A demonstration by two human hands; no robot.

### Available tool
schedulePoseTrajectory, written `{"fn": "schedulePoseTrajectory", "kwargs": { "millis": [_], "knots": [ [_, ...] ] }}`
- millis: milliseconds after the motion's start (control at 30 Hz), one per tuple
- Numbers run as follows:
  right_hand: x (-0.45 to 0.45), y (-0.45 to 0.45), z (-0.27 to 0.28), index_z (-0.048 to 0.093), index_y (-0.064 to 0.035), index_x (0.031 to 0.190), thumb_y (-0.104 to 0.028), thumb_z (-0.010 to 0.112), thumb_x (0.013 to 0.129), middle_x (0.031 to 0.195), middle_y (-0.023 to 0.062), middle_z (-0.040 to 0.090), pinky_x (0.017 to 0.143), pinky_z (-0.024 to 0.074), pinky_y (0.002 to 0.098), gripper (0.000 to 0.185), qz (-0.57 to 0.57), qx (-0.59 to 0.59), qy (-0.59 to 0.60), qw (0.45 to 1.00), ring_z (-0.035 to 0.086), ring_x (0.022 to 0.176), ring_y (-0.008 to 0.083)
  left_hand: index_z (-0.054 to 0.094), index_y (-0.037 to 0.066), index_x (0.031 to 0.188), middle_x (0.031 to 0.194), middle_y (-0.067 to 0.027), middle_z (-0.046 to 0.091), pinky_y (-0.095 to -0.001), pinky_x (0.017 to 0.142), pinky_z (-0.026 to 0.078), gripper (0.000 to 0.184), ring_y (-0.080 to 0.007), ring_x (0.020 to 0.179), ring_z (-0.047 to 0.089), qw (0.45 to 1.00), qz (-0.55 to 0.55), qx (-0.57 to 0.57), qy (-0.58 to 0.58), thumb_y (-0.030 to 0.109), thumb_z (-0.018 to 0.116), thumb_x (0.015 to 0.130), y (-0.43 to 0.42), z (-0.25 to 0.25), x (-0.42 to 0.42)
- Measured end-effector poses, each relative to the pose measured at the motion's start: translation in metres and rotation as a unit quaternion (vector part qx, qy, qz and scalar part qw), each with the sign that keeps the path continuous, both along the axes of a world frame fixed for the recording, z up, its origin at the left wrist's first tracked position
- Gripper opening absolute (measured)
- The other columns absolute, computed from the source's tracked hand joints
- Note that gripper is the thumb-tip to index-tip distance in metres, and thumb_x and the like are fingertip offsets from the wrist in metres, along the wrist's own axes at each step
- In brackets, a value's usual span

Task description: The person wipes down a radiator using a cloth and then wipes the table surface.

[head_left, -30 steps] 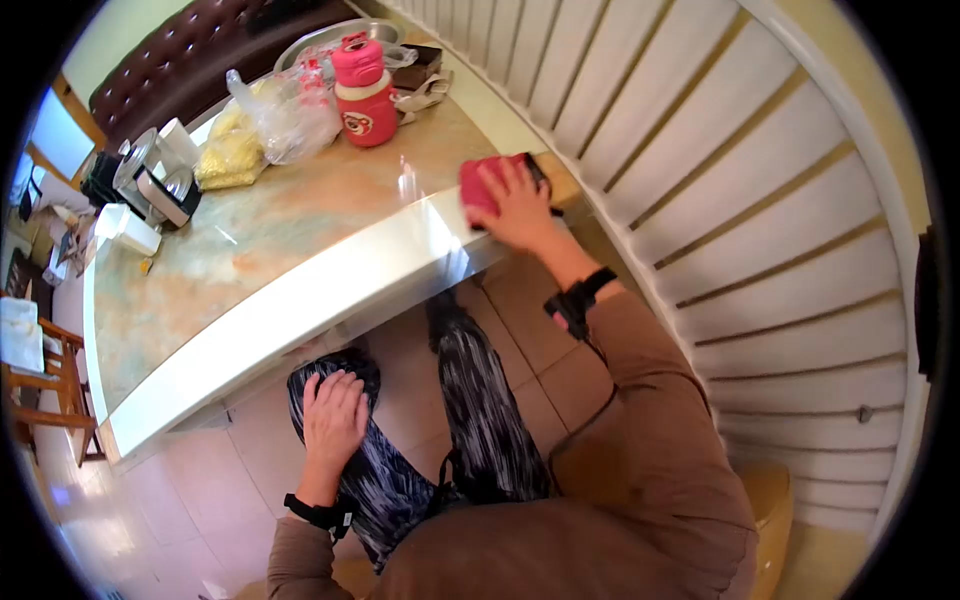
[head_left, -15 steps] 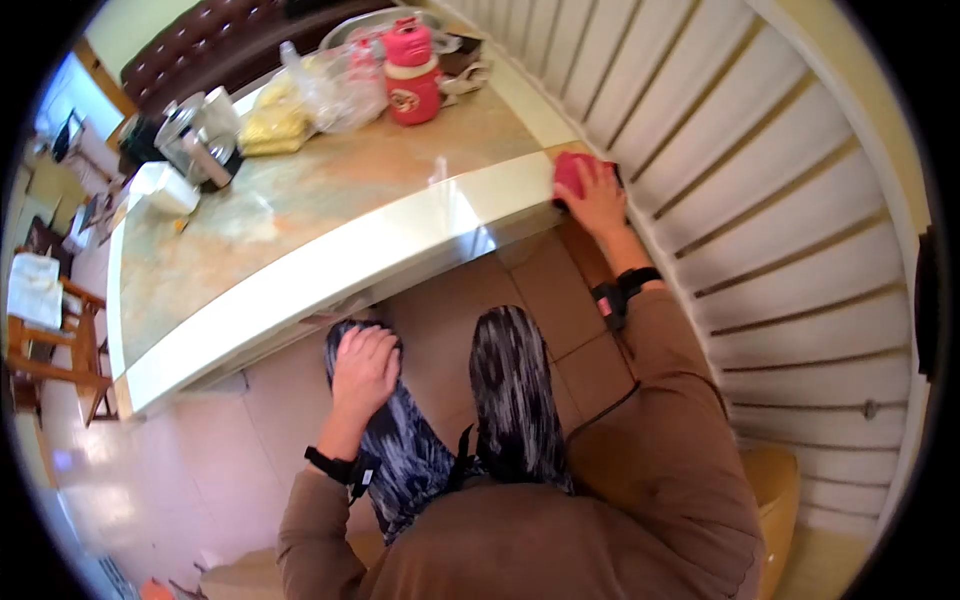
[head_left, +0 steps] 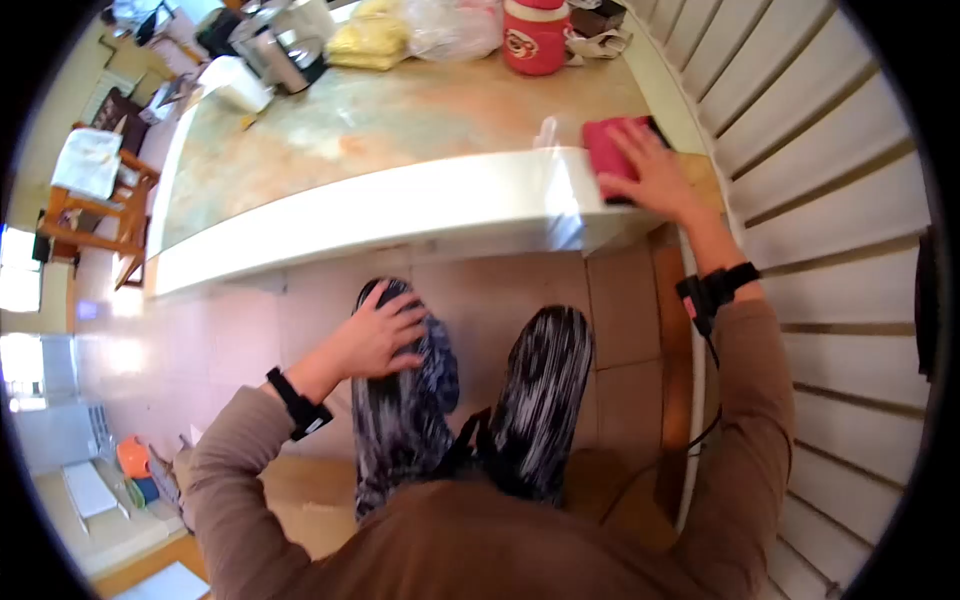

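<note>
My right hand (head_left: 650, 172) lies spread on top of a red cloth (head_left: 604, 150) with a dark edge, which rests on the right end of the marbled table (head_left: 400, 130), by its white front border. The fingers are stretched out and flat over the cloth. My left hand (head_left: 382, 332) rests on my left knee with its fingers apart and nothing in it. Farther back on the table stands a red and white bottle (head_left: 535, 38), its top cut off by the view.
Clear plastic bags (head_left: 450, 28), a yellow bag (head_left: 370, 38), a glass pitcher (head_left: 270, 55) and a white container (head_left: 236, 84) stand along the back of the table. White slats (head_left: 840, 190) rise at the right. A wooden chair (head_left: 100, 210) is at the far left.
The view has turned, putting the table items higher and farther right. My right hand and the cloth moved to the table's corner, then slightly back inward. My left hand's fingers have spread on the knee.
</note>
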State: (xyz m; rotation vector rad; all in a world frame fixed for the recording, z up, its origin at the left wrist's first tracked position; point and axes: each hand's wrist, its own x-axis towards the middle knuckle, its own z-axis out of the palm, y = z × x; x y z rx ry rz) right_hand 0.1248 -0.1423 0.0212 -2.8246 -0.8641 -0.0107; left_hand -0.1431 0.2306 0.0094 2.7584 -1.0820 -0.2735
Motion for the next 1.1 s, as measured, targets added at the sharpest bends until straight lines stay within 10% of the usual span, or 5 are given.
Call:
{"fn": "schedulePoseTrajectory", "kwargs": {
  "millis": [167,267,567,1100],
  "knots": [
    [0.135,-0.027,-0.011,0.032,-0.0081,0.135,-0.063,0.052,0.075,0.14,0.0179,0.029,0.104,0.0261,0.0407,0.084,-0.103,0.015,-0.047,0.993,0.03,0.127,0.0357,0.062,0.007,0.083,0.1,-0.0075,0.06,-0.0483,0.1,0.026,0.028,-0.0246,0.11,0.048,0.996,-0.034,-0.031,0.077,0.034,0.054,0.079,0.008,-0.036,0.025],
    [0.189,-0.015,-0.025,0.039,-0.0016,0.128,-0.037,0.056,0.086,0.128,0.0203,0.043,0.099,0.0325,0.0361,0.058,-0.033,0.066,-0.079,0.994,0.042,0.118,0.0305,0.061,0.01,0.078,0.09,-0.0054,0.06,-0.0471,0.092,0.036,0.015,-0.0237,0.103,0.053,0.983,-0.029,-0.133,0.125,0.024,0.06,0.073,0.017,-0.038,0.027],
    [0.176,-0.062,-0.018,0.024,-0.0088,0.14,-0.035,0.04,0.094,0.146,0.0121,0.018,0.109,0.0149,0.0358,0.055,-0.14,0.005,-0.008,0.99,0.014,0.136,0.0253,0.057,0.008,0.091,0.106,-0.0091,0.054,-0.0414,0.086,0.041,0.023,-0.0282,0.106,0.049,0.931,0.087,-0.279,0.217,0.024,0.055,0.075,0.004,-0.082,-0.019],
    [-0.016,0.055,0.025,0.021,-0.0056,0.14,-0.034,0.045,0.091,0.146,0.0172,0.016,0.107,0.019,0.0431,0.061,-0.046,-0.179,-0.041,0.982,0.018,0.133,0.0338,0.058,0.007,0.066,0.076,-0.0073,0.054,-0.0408,0.088,0.031,0.021,-0.0246,0.085,0.049,0.912,0.048,-0.295,0.282,0.024,0.052,0.076,-0.016,-0.01,-0.053]
  ]
}}
